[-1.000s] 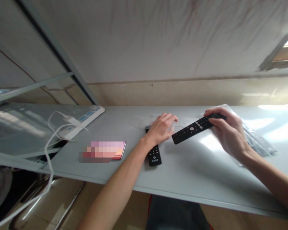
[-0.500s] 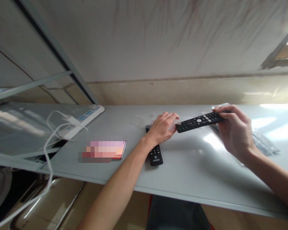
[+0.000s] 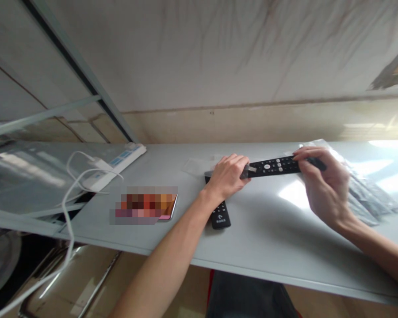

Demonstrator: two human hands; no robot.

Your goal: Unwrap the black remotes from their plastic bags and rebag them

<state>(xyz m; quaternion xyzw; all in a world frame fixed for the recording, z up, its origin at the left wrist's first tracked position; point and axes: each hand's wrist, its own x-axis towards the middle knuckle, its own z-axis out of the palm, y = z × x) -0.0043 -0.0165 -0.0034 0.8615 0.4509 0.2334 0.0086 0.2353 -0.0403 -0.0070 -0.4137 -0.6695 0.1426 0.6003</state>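
A black remote control (image 3: 272, 166) is held level above the table between both hands, its buttons facing me. My right hand (image 3: 328, 176) is shut on its right end, the thumb below and fingers on top. My left hand (image 3: 228, 174) is closed around the left end, where a bit of clear plastic bag (image 3: 251, 169) laps over the remote; the rest of the bag is hidden by the fingers. Under my left wrist lies a second black remote control (image 3: 220, 216), partly covered by the arm.
A phone (image 3: 174, 206), mostly blurred out, lies left on the grey table (image 3: 252, 251). Behind it are a white power strip (image 3: 128, 158) and white cable (image 3: 66, 207). Flat clear plastic bags (image 3: 371, 194) lie right; thin clear film (image 3: 195, 165) lies near the wall.
The held remote has shifted left, its left end now under the plastic and into my left hand's grasp. It lies more level, and my right hand has turned slightly.
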